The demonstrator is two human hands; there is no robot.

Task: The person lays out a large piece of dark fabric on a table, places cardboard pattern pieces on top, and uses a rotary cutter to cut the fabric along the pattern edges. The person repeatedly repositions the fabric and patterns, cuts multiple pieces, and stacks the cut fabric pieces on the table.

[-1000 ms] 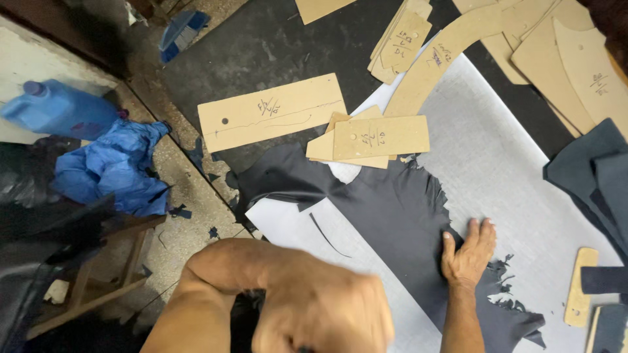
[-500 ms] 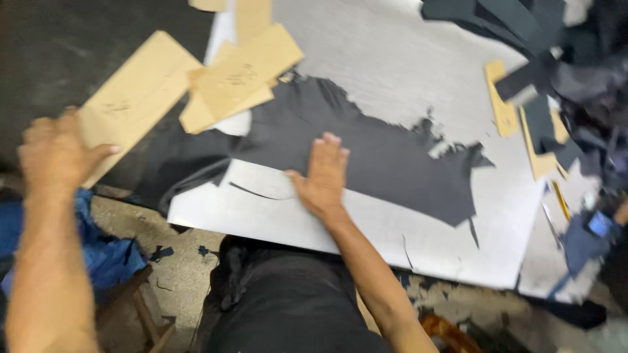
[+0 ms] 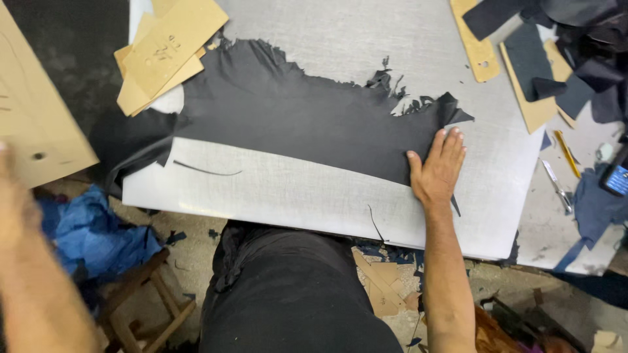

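Observation:
A ragged-edged sheet of dark leather [image 3: 294,111] lies across a grey cutting board [image 3: 366,33]. My right hand [image 3: 437,170] rests flat, fingers spread, on the leather's right end near its torn corner. My left hand [image 3: 16,209] is blurred at the left edge, and its thumb seems to grip a large tan cardboard pattern [image 3: 33,124] held off the board, close to the camera. A stack of smaller cardboard patterns [image 3: 167,49] overlaps the leather's top left corner.
Cut dark leather pieces [image 3: 575,39] and more cardboard patterns [image 3: 474,46] are piled at the top right. A small metal knife [image 3: 556,186] and a yellow pencil [image 3: 568,153] lie beside the board. Blue cloth [image 3: 91,235] and a wooden stool [image 3: 144,301] sit below left.
My right hand has slid right along the leather to its far end. My left hand has drawn the large cardboard pattern away to the left and closer to the camera.

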